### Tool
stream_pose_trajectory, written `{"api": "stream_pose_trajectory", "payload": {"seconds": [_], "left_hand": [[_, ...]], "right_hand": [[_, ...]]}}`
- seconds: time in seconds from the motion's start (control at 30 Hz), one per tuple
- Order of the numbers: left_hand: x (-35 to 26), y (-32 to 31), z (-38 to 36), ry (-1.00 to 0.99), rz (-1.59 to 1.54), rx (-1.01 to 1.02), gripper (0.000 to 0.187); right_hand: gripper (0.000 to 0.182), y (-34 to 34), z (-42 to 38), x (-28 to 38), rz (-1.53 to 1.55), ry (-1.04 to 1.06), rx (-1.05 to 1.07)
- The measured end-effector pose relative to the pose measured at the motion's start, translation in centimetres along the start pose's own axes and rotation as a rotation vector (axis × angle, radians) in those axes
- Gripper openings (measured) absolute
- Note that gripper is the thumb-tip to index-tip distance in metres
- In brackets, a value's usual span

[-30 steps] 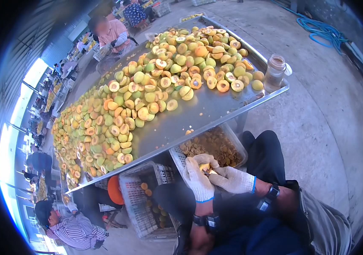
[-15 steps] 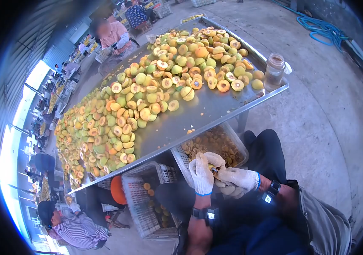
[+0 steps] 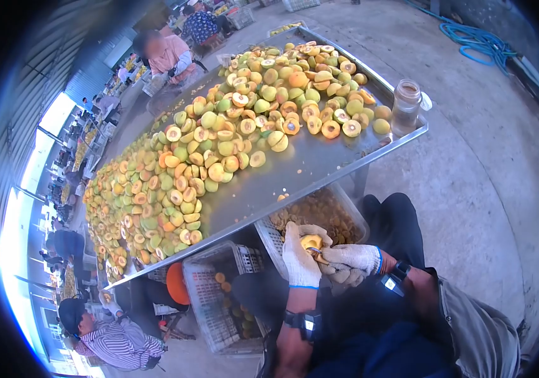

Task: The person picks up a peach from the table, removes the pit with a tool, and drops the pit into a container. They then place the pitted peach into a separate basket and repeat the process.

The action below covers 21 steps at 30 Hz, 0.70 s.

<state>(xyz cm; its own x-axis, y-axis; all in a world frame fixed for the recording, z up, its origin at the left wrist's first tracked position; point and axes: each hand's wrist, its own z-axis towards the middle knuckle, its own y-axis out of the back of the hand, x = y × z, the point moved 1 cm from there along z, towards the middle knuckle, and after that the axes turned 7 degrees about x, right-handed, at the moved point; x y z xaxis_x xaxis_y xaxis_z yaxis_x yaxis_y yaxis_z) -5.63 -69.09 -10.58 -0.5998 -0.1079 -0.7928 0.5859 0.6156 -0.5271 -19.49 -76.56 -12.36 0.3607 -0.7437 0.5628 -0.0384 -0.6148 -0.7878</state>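
Note:
In a white work glove, my left hand (image 3: 302,259) is closed round a halved yellow fruit (image 3: 311,242), its cut face turned up. My right hand (image 3: 353,259), also gloved, holds a small metal tool (image 3: 313,251) whose tip touches the fruit; its handle is hidden in the fingers. Both hands are close together over my lap, beside a crate of pits and scraps (image 3: 361,228). Above them is a metal table (image 3: 250,205) heaped with halved green and yellow fruit (image 3: 213,135).
An open jar (image 3: 406,107) stands at the table's right corner. A second crate (image 3: 209,315) with some fruit is on the floor at left. A co-worker in stripes (image 3: 121,340) sits lower left, another person (image 3: 168,53) across the table. A blue hose (image 3: 477,44) lies upper right.
The fruit's cut face now shows in my left hand, which has tilted open slightly around it. My right hand has shifted a little with the tool.

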Motion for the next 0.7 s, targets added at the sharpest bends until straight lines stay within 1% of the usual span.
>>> {"api": "stream_pose_trajectory", "payload": {"seconds": [0.07,0.13,0.17,0.23,0.27,0.33,0.37,0.4,0.47,0.5,0.53,0.57,0.6,0.67,0.7], "left_hand": [[-0.1,0.3,0.4,0.026,-0.042,0.028,0.055],[-0.1,0.6,0.7,0.114,-0.289,-0.108,0.050],[0.0,0.7,1.1,0.114,-0.287,-0.107,0.050],[0.2,1.4,1.9,-0.051,-0.090,-0.223,0.048],[-0.1,2.2,2.2,-0.056,-0.091,-0.226,0.048],[-1.9,4.9,2.1,-0.314,0.012,-0.245,0.042],[-3.0,6.6,1.9,-0.424,0.252,-0.338,0.038],[-4.3,8.2,1.6,-0.531,0.495,-0.427,0.034],[-8.0,9.7,-0.7,-0.645,0.833,-0.621,0.024],[-9.8,11.9,-1.4,-0.593,0.625,-0.709,0.023],[-11.3,14.0,-2.1,-0.540,0.415,-0.786,0.023],[-12.1,15.7,-2.9,-0.602,0.541,-0.829,0.028],[-12.6,17.9,-3.7,-0.663,0.669,-0.870,0.034],[-14.2,24.4,-4.6,-0.296,1.371,-1.196,0.043],[-14.5,24.4,-4.2,-0.300,1.377,-1.195,0.043]], "right_hand": [[0.041,-0.3,0.1,0.1,0.028,0.020,-0.012],[0.041,-1.2,0.1,0.4,0.033,0.039,-0.094],[0.041,-0.8,0.3,0.0,0.034,0.041,-0.093],[0.043,0.1,0.8,-0.8,0.200,0.161,-0.034],[0.043,0.2,1.1,-0.4,0.198,0.158,-0.030],[0.047,0.5,1.4,0.6,-0.095,0.120,-0.248],[0.050,0.8,1.0,0.8,-0.313,0.083,-0.318],[0.050,1.1,1.0,0.7,-0.309,0.082,-0.321],[0.050,1.7,1.4,0.4,-0.373,0.080,-0.437],[0.050,1.7,1.5,0.3,-0.365,0.076,-0.432],[0.048,1.7,1.6,0.4,-0.444,0.038,-0.470],[0.046,1.8,1.8,0.6,-0.525,0.002,-0.508],[0.046,1.9,2.0,0.5,-0.519,0.004,-0.505],[0.047,2.5,2.8,-0.1,-0.619,0.001,-0.583],[0.047,2.7,3.0,0.1,-0.615,0.006,-0.582]]}}
